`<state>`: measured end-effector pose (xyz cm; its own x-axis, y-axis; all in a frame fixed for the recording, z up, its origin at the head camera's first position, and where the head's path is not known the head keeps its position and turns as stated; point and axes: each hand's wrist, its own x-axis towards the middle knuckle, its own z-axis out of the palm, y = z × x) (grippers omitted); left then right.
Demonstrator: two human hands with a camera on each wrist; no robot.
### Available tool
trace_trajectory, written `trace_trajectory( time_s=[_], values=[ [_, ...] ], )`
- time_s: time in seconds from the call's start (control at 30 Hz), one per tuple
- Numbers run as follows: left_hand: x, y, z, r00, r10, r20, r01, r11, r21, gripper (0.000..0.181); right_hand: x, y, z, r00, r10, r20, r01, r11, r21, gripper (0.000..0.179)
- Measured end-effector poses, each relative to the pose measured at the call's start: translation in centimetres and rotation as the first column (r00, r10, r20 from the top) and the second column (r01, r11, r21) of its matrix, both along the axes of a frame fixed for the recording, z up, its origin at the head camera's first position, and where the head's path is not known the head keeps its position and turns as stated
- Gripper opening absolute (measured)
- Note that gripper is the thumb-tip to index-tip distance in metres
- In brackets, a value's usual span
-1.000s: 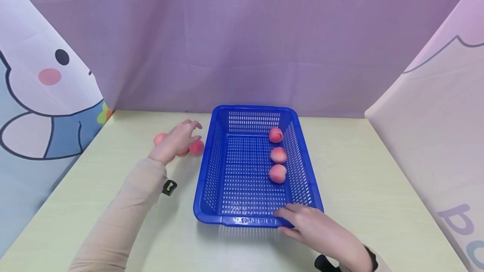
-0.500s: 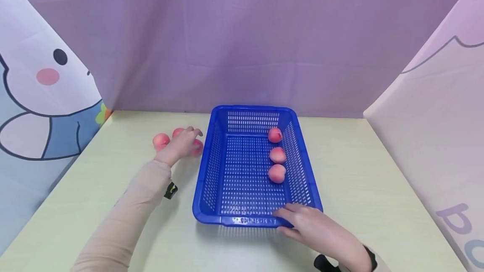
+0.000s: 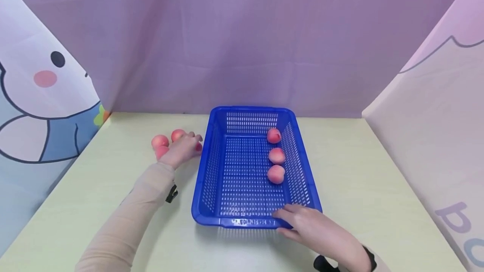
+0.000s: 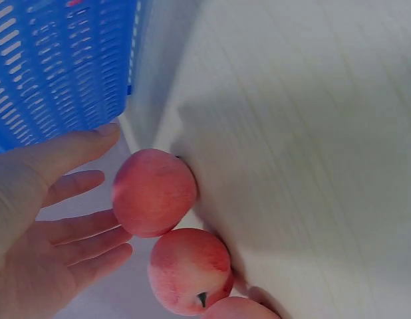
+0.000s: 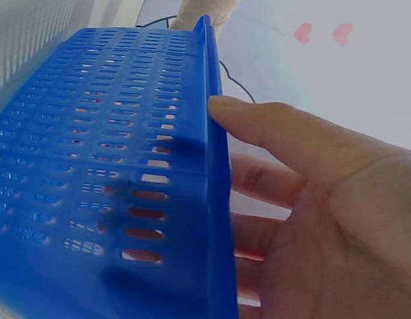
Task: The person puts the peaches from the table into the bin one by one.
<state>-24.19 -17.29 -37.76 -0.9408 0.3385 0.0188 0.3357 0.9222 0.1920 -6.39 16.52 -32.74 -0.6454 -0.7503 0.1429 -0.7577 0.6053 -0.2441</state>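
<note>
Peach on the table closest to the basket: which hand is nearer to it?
Left: the left hand is just beside that peach; the right hand is farther off, gripping the near edge of the basket, toward its right corner.

Loads of pale worktop [image 3: 351, 163] free right of the blue plastic basket [image 3: 240, 175]; round pinkish-red peaches [image 3: 160, 141] clog its left.

Purple cloth [image 3: 242, 41] hangs across the back w/ faint creases, bottom edge meeting the far side of a pale yellow-green tabletop [image 3: 348, 171]. L side = white & lt-blue printed panel [image 3: 45, 100], cartoon figure [image 3: 72, 100] w/ blk eye & pink cheek; R side = pale panel [image 3: 427, 125] w/ pink top, dk wavy line [image 3: 451, 37], purple/blue lettering [image 3: 451, 209] lower down. Light's soft, tabletop brighter up front.
</note>
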Motion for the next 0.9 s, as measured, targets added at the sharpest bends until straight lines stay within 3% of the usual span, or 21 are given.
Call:
trace_trajectory(
  time_s=[0.33,0.57,0.73,0.9],
  values=[
    [-0.1,-0.1,-0.5,1.0,0.026,0.0,-0.026,0.999,-0.028,0.03,0.0,0.0,0.0,1.0,0.003,-0.012,-0.003,1.0,-0.003,0.022],
    [-0.4,0.1,-1.1,1.0,0.002,-0.014,-0.003,0.997,-0.072,0.019,0.2,0.1,0.1,1.0,-0.006,0.002,0.006,1.0,0.005,0.021],
    [-0.4,0.1,-0.9,1.0,-0.016,-0.001,0.016,0.997,-0.071,0.013,0.2,0.1,0.0,1.0,-0.004,-0.003,0.004,1.0,-0.002,0.021],
    [-0.6,0.0,-0.7,1.0,-0.006,0.027,0.008,0.997,-0.07,0.02,0.1,-0.1,0.0,1.0,-0.002,0.001,0.002,1.0,-0.005,0.021]
  ],
)
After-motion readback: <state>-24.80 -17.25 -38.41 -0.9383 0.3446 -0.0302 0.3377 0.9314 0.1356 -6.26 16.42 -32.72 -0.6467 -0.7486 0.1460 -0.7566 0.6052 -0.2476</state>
